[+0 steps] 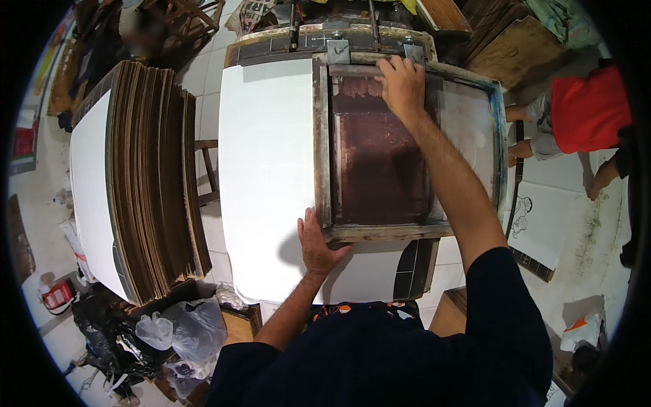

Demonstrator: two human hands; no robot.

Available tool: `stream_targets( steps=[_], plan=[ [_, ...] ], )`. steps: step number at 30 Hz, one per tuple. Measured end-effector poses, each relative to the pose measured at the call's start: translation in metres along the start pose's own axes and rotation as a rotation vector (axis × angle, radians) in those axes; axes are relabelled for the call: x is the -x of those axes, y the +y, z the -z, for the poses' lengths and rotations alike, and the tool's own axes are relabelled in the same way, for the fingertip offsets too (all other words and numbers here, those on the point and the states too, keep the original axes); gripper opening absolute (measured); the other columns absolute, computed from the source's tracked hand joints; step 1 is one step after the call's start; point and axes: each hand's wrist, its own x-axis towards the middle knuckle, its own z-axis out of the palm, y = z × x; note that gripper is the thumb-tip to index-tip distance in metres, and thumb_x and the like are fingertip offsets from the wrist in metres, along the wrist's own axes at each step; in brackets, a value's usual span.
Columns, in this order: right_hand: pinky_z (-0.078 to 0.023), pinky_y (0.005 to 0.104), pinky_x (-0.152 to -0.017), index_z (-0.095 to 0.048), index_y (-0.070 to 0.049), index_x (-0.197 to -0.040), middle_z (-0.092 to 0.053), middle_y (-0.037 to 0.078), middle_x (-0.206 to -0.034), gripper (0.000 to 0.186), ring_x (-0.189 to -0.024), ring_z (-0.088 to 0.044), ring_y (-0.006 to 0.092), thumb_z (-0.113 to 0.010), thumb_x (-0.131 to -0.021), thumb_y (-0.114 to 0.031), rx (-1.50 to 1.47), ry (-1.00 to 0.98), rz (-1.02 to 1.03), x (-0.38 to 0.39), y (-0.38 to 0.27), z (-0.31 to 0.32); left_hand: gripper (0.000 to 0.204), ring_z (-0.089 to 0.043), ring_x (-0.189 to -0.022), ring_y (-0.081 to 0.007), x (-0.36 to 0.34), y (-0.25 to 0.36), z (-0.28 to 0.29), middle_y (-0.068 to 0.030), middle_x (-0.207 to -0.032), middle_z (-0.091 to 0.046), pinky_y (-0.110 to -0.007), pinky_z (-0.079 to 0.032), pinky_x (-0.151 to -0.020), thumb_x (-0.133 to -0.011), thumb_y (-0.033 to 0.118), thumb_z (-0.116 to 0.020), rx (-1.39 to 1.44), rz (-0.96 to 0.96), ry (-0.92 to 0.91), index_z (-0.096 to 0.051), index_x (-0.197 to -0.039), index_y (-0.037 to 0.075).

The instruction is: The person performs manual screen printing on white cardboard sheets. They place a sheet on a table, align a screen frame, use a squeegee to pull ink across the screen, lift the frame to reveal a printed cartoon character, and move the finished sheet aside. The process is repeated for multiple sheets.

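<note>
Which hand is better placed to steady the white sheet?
Probably the left hand: it's over the white sheet, by a near corner of the screen frame; the right hand is at its far end.

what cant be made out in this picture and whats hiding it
All in the head view:
- Whether the right hand grips anything: its own back hides the palm.
- The right part of the white sheet: under the framed screen.
- The rest of the person in red: cut off by the dark right rim.
- What the black bag holds: opaque plastic.
</note>
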Motion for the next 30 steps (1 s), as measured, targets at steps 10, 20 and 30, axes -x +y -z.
stream_targets(
  steps=[10,20,30],
  plan=[
    [-0.045,0.0465,-0.092,-0.068,-0.017,-0.110,-0.060,0.006,-0.103,0.034,-0.102,-0.059,0.0292,-0.076,-0.079,-0.008,0.013,-0.130,-0.017,0.135,-0.056,0.057,0.138,-0.034,-0.156,-0.0443,-0.001,-0.001,-0.003,-0.0318,-0.163,-0.037,-0.063,-0.021,-0.129,-0.065,0.047,-0.098,-0.045,-0.051,0.055,-0.020,-0.163,-0.010],
    [-0.042,0.0479,-0.102,-0.069,-0.016,-0.114,-0.059,0.004,-0.106,0.041,-0.105,-0.058,0.0268,-0.075,-0.076,-0.002,-0.058,-0.223,-0.081,0.290,-0.130,0.138,0.125,-0.032,-0.157,-0.0437,0.000,-0.001,-0.006,-0.0303,-0.162,-0.038,-0.063,-0.020,-0.129,-0.081,0.057,-0.087,-0.014,-0.058,0.076,-0.021,-0.163,-0.011],
    [-0.042,0.0476,-0.094,-0.070,-0.012,-0.113,-0.063,0.006,-0.097,0.031,-0.097,-0.061,0.0284,-0.076,-0.082,-0.009,-0.235,-0.094,-0.100,0.235,-0.115,0.153,0.111,-0.038,-0.156,-0.0403,-0.001,0.008,0.007,-0.0273,-0.166,-0.039,-0.066,-0.008,-0.130,-0.076,-0.001,-0.081,0.393,0.070,0.044,-0.018,-0.167,-0.003]
  ],
)
